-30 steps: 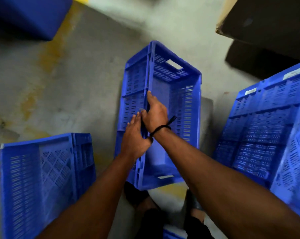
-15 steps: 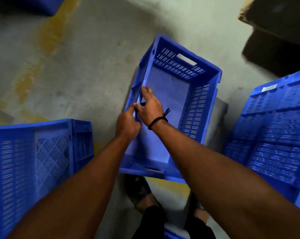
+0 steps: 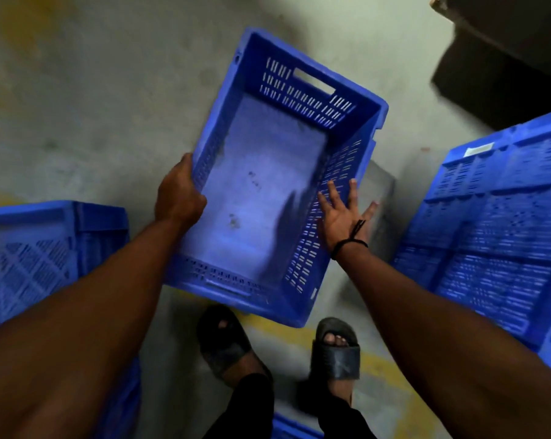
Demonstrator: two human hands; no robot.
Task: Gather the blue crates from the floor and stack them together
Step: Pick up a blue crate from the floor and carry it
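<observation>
Two hands, held apart, handle the open-topped middle crate (image 3: 268, 191) low over the floor (image 3: 93, 122), between a left crate (image 3: 40, 264) and right crates (image 3: 496, 232): the left hand (image 3: 179, 198) clamps its left wall to carry it, while the right hand (image 3: 340, 213) spreads open at its right wall, seemingly to steady it.

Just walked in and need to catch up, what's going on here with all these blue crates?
A person is handling blue crates on a floor. Their left hand grips the left wall of an empty crate in front of them; the right hand is open, fingers spread, by its right wall. Another crate lies on its side at left, and more crates stand at right.
</observation>
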